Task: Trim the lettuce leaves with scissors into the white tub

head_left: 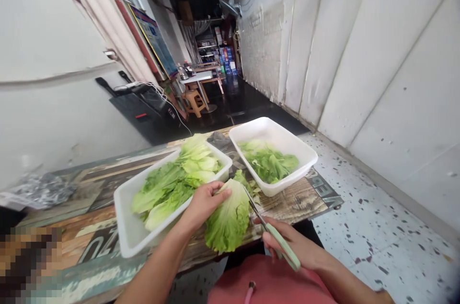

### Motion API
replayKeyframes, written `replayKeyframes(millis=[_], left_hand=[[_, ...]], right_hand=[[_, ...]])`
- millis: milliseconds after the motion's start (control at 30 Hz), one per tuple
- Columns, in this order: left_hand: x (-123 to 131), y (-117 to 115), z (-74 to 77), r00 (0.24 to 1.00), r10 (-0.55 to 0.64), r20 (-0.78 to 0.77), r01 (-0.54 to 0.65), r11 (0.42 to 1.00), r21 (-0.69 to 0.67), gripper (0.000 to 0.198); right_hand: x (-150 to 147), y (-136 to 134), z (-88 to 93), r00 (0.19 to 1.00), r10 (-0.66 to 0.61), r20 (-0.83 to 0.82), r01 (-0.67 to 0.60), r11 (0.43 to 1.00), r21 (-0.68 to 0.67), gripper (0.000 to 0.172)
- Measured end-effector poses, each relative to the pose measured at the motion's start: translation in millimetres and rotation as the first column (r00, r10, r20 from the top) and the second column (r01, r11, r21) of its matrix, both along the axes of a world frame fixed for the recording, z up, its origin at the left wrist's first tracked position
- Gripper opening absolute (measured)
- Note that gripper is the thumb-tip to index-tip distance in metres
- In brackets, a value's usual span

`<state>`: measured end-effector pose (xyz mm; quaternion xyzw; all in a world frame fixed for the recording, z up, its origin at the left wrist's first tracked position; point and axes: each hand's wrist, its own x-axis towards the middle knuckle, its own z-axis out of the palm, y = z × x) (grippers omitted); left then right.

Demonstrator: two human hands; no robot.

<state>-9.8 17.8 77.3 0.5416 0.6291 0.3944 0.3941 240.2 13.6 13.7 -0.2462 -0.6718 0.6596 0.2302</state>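
My left hand (208,203) pinches the pale stem end of a lettuce leaf (230,222), which hangs with its frilly green edge toward me. My right hand (283,242) is closed around the light green handle of a pair of scissors (282,246). Their metal blades point up and away from me, along the right edge of the leaf. Left of my hands, a white tub (120,227) holds a heap of whole lettuce leaves (172,184). A second white tub (309,158), to the right, contains green leaf pieces (273,163). Leaf scraps (253,189) lie between the tubs.
Both tubs stand on a wood-patterned table (305,198). A crumpled plastic bag (46,189) lies at the left, and a dark cloth (219,140) sits behind the tubs. Farther off are a small table (197,76) and a stool (194,102). A white wall runs along the right.
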Motion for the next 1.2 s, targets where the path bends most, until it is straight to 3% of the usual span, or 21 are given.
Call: replayKeyframes(millis=[200,367,467,800,967,1100,1200], left_hand=[[3,13,-4.1,0.997,-0.049,0.056,0.057,0.988,-0.141,0.046],[1,23,-9.1,0.999,-0.031,0.009,0.032,0.983,-0.179,0.044],[0,27,-10.4,0.999,-0.012,0.038,0.020,0.977,-0.215,0.045],[5,27,-1.0,0.991,-0.112,0.069,0.127,0.953,-0.274,0.044],[5,21,-2.1,0.984,-0.160,0.079,0.177,0.931,-0.319,0.042],[-1,16,12.0,0.989,-0.101,0.112,0.126,0.960,-0.249,0.039],[0,26,33.7,0.970,0.037,0.239,-0.028,0.999,-0.039,0.040]], right_hand=[[-1,8,-6.6,1.000,-0.021,0.022,0.022,1.000,-0.005,0.051],[-10,13,-16.5,0.999,-0.050,-0.010,0.047,0.979,-0.199,0.051],[-13,16,-18.6,0.998,-0.060,-0.021,0.054,0.973,-0.223,0.051],[-9,13,-13.5,0.999,0.012,-0.050,-0.020,0.985,-0.174,0.058],[-12,15,-10.8,0.997,-0.049,-0.051,0.032,0.956,-0.291,0.059],[-15,15,-12.7,0.979,-0.172,-0.109,0.117,0.914,-0.387,0.061],[-15,13,-18.5,0.973,-0.148,-0.179,0.052,0.890,-0.453,0.067]])
